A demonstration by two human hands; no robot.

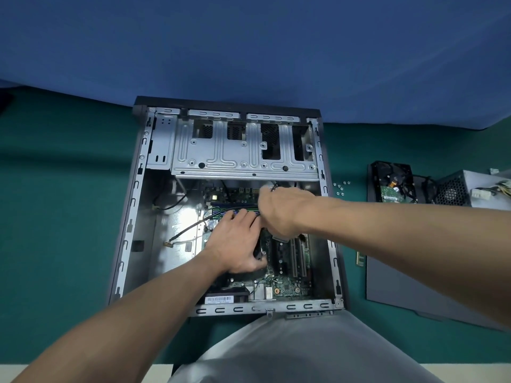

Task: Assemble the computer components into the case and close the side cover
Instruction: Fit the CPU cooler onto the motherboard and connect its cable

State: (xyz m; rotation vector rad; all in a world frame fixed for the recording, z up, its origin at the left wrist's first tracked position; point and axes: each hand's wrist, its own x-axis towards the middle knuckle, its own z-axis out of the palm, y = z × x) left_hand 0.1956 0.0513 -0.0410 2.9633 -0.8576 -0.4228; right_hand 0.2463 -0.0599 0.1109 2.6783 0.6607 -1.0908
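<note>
We look down on the computer case (138, 194), which lies on its side on the green table (60, 205), open face up, its near edge just in front of the person's lap. The motherboard (287, 286) sits in the near right part of the case, and the bare metal drive cage (237, 150) spans the far end. The left hand (235, 241) rests over the board with its fingers laid out nearly straight toward the memory slots (221, 210), its thumb against a black part that we cannot name. The right hand (279, 211) reaches in from the right, back turned to us; its fingers are hidden, so we cannot tell whether they grip anything. To the right of the case, well apart from both hands, lie the grey side cover (401, 294), a hard drive (392, 189), the power supply (470, 192) and some loose screws (341, 187).
</note>
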